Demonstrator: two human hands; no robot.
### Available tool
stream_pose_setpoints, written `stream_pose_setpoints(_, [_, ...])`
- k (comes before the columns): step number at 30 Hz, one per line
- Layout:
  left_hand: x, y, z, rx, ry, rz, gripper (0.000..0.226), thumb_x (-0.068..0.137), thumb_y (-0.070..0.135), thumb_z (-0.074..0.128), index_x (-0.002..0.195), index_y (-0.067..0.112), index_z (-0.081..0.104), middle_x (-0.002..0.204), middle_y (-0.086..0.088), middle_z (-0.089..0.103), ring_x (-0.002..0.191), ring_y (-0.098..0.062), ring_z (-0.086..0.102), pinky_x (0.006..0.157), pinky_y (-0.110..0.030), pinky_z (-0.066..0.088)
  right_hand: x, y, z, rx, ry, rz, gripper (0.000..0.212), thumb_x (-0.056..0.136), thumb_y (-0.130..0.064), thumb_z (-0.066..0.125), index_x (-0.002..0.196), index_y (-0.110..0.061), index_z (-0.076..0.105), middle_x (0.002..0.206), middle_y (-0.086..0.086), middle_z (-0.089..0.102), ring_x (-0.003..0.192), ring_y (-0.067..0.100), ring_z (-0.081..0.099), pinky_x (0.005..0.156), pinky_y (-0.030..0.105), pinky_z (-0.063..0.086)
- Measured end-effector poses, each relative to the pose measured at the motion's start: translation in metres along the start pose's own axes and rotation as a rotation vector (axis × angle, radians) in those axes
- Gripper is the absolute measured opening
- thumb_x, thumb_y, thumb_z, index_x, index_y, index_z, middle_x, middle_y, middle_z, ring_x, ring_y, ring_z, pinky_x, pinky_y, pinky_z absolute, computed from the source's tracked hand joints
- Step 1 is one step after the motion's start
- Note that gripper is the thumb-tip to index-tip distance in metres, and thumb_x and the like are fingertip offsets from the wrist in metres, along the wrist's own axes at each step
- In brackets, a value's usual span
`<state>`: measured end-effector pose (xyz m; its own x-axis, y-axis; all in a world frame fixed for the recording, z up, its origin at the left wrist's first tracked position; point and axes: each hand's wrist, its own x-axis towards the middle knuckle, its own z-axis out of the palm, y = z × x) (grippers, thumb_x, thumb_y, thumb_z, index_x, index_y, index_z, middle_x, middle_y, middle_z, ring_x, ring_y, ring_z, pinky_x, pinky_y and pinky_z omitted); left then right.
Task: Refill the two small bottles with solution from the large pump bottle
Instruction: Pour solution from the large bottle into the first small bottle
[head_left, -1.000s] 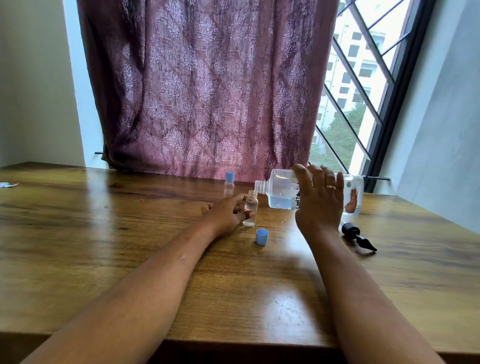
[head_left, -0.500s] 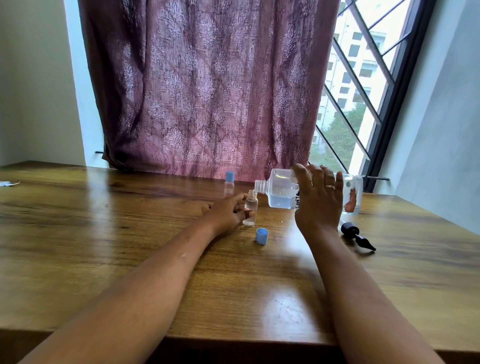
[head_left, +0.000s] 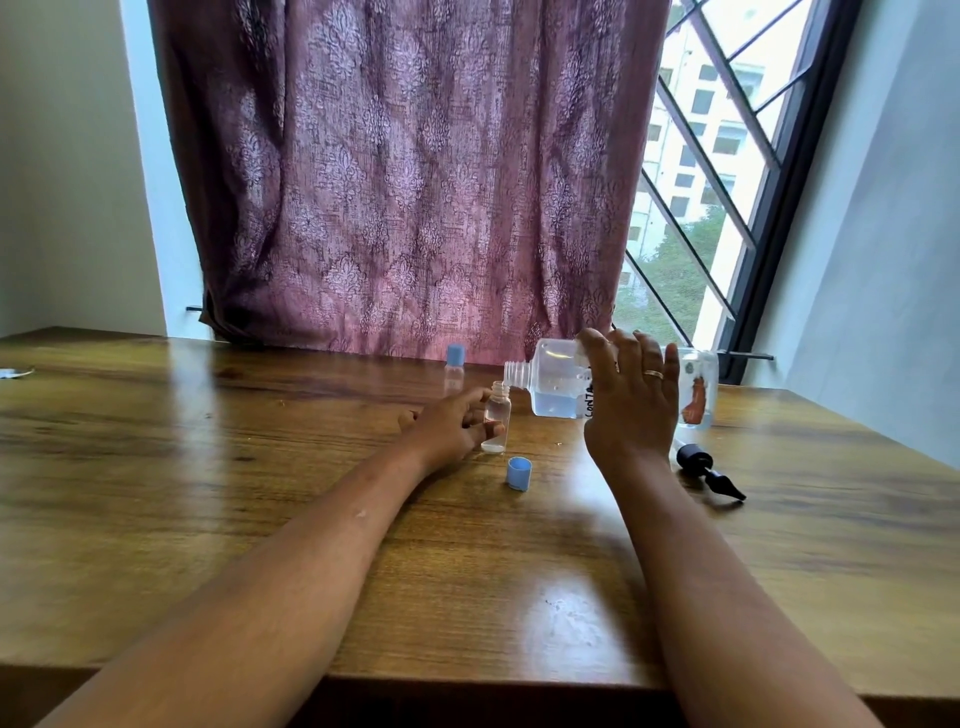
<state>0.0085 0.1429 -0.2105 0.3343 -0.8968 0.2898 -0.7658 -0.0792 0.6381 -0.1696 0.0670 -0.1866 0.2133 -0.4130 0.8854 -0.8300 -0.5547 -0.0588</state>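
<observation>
Table edge: the front lip of the wooden table (head_left: 467, 675) runs under both forearms, nearer than either hand.
Loose cap: a blue cap (head_left: 519, 473) lies on the wood just nearer than the left fingertips, between the two wrists.
Pump head: the black pump head (head_left: 709, 470) lies on its side just right of the right wrist.
Left hand: the left hand (head_left: 452, 428) rests on the table, its fingers curled round the open small bottle (head_left: 497, 415), which stands upright with a little clear liquid at the bottom.
Right hand: the right hand (head_left: 631, 405) is clamped over the large bottle (head_left: 556, 384), held on its side off the table. The threaded neck points left, just above the small bottle's mouth. Whether liquid is flowing cannot be told.
Second bottle: the capped small bottle (head_left: 454, 369) stands upright beyond the left hand.
Room: a mauve curtain (head_left: 405, 182) hangs behind the table, and a barred window (head_left: 701, 208) lies beyond the right hand.
Open room: broad wood lies left of the left forearm.
</observation>
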Motion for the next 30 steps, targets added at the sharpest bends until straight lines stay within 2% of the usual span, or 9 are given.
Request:
stream_pose_setpoints(10, [0.000,0.000,0.000,-0.014,-0.017,-0.003,0.053,0.089,0.049,0.056,0.138,0.037,0.039,0.137,0.004,0.056,0.135,-0.016,0.041,0.102,-0.042,0.014,0.001,0.000,0.000,-0.007,-0.010,0.004,0.070,0.068,0.008,0.051,0.130,-0.025,0.043,0.129,0.008,0.051,0.129,0.032,0.039,0.115,0.041,0.004])
stream_pose_setpoints(13, [0.006,-0.009,0.003,-0.065,-0.034,0.016,0.051,0.080,0.060,0.058,0.127,0.047,0.044,0.130,0.006,0.061,0.129,-0.014,0.047,0.111,-0.048,0.018,0.001,0.000,0.001,0.001,-0.018,0.015,0.070,0.068,0.007,0.052,0.130,-0.025,0.043,0.130,0.008,0.051,0.130,0.031,0.038,0.115,0.042,0.006])
stream_pose_setpoints(17, [0.009,-0.012,0.004,-0.057,-0.035,0.017,0.050,0.081,0.057,0.059,0.127,0.045,0.045,0.128,0.008,0.063,0.127,-0.014,0.049,0.109,-0.052,0.024,0.000,0.001,0.001,-0.006,-0.033,0.013,0.073,0.067,0.008,0.052,0.131,-0.025,0.042,0.131,0.008,0.050,0.130,0.031,0.037,0.116,0.043,0.008])
stream_pose_setpoints(19, [0.009,-0.011,0.004,-0.055,-0.021,0.017,0.051,0.081,0.057,0.059,0.128,0.044,0.045,0.129,0.008,0.063,0.128,-0.014,0.048,0.109,-0.045,0.021,0.000,0.001,0.001,-0.011,-0.039,0.018,0.073,0.067,0.008,0.053,0.132,-0.025,0.043,0.131,0.007,0.049,0.131,0.031,0.036,0.116,0.043,0.008])
stream_pose_setpoints(21, [0.007,-0.009,0.004,-0.018,-0.004,0.008,0.049,0.086,0.053,0.058,0.131,0.042,0.044,0.130,0.008,0.062,0.130,-0.014,0.045,0.097,-0.037,0.018,0.000,0.000,0.001,-0.017,-0.038,0.023,0.072,0.069,0.008,0.051,0.132,-0.025,0.043,0.132,0.007,0.049,0.131,0.031,0.036,0.116,0.042,0.006])
stream_pose_setpoints(23, [0.005,-0.007,0.003,0.007,0.004,0.003,0.049,0.088,0.051,0.056,0.134,0.039,0.043,0.132,0.008,0.060,0.132,-0.015,0.043,0.092,-0.038,0.016,0.000,0.000,0.000,-0.021,-0.035,0.026,0.073,0.068,0.009,0.050,0.132,-0.025,0.043,0.132,0.007,0.049,0.131,0.031,0.036,0.116,0.043,0.006])
stream_pose_setpoints(26, [0.005,-0.006,0.002,0.022,0.011,0.011,0.052,0.088,0.051,0.055,0.137,0.038,0.040,0.134,0.007,0.059,0.134,-0.016,0.042,0.093,-0.038,0.016,0.000,0.000,-0.001,-0.025,-0.046,0.024,0.076,0.067,0.010,0.051,0.133,-0.025,0.042,0.133,0.007,0.048,0.131,0.031,0.035,0.117,0.045,0.009])
stream_pose_setpoints(30, [0.008,-0.011,0.003,-0.009,-0.006,0.022,0.052,0.088,0.052,0.055,0.136,0.039,0.040,0.133,0.006,0.059,0.132,-0.017,0.043,0.102,-0.045,0.019,0.000,0.000,-0.005,-0.011,-0.099,0.056,0.081,0.066,0.010,0.054,0.136,-0.027,0.037,0.137,0.005,0.043,0.135,0.029,0.030,0.118,0.045,0.008])
